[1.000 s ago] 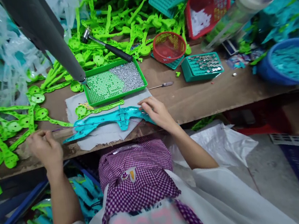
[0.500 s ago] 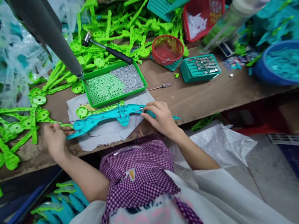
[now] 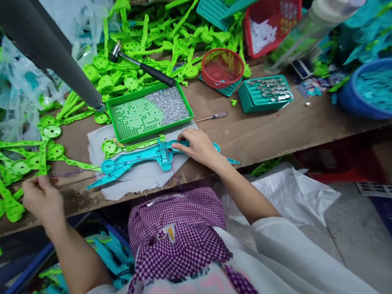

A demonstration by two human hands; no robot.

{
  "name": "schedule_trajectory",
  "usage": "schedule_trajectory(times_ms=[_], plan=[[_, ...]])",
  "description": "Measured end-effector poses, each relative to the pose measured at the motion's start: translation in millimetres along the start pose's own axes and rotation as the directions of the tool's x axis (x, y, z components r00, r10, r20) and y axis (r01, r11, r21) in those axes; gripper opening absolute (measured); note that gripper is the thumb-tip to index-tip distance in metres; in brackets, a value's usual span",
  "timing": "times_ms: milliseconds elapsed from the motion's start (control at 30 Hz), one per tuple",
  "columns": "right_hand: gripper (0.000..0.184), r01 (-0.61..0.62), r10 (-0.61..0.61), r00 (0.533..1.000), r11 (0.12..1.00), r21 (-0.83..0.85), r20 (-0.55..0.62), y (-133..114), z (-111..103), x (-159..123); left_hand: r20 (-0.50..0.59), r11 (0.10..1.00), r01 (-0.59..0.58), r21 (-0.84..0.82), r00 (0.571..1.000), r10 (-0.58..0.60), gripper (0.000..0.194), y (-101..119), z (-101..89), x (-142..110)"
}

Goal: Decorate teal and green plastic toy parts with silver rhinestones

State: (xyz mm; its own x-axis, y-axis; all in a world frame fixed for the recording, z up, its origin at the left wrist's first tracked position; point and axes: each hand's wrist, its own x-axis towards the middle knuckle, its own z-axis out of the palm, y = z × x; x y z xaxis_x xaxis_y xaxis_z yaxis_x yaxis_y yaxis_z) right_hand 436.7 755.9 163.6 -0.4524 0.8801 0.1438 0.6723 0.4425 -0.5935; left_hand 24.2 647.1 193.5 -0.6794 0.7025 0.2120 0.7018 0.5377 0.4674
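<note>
A long, curved blue plastic piece (image 3: pixel 134 160), shaped like a toy bow, lies across a white cloth (image 3: pixel 113 190) at the table's front edge. My right hand (image 3: pixel 202 150) rests on its right part, fingers closed over it near the middle. To the left, away from the piece, my left hand (image 3: pixel 44 198) is closed in a pinch on a thin purple string (image 3: pixel 69 174). The string runs taut from those fingers to the blue piece. A green plastic arm (image 3: pixel 108 148) lies just behind the blue piece.
Behind the cloth stands a green tray (image 3: pixel 119 141) of small metal parts, with a hammer (image 3: pixel 153 72) beyond. A screwdriver (image 3: pixel 218 115), red basket (image 3: pixel 222 68), teal box (image 3: pixel 249 103) and blue bowl (image 3: pixel 366 108) are to the right. A dark grey arm (image 3: pixel 66 68) hangs overhead; green parts (image 3: pixel 4 149) pile left.
My left hand has moved left, drawing out the string. My right hand has slid left along the blue piece towards its middle.
</note>
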Motion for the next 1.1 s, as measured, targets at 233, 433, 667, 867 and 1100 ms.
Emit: schedule_trajectory(times_ms=[233,433,667,867,1100], plan=[[0.036,-0.099,0.106,0.917,0.994,0.038,-0.385,-36.2,-22.4,-47.6,-0.097,0.86,-0.508,-0.046,0.859,0.502,0.035,64.4,2.5,-44.8],[0.043,-0.09,0.097,0.995,0.974,-0.208,0.021,-69.4,25.5,-77.3,0.208,0.588,-0.725,-0.358,0.552,0.808,0.02,125.1,63.3,-91.4],[0.039,-0.221,0.209,0.971,0.97,-0.098,-0.114,-74.2,12.2,-41.1,0.265,0.618,-0.671,-0.409,0.561,0.784,0.02,127.4,84.8,-89.6],[0.033,-0.483,0.474,0.872,0.873,-0.062,-0.12,-41.6,-37.9,-3.6,0.326,0.653,-0.645,-0.397,0.566,0.757,0.023,129.2,83.7,-91.1],[0.038,-0.404,0.41,0.911,0.874,0.27,0.036,-12.5,-67.7,-11.1,0.374,0.663,-0.623,-0.415,0.548,0.749,0.02,130.1,83.2,-84.8]])
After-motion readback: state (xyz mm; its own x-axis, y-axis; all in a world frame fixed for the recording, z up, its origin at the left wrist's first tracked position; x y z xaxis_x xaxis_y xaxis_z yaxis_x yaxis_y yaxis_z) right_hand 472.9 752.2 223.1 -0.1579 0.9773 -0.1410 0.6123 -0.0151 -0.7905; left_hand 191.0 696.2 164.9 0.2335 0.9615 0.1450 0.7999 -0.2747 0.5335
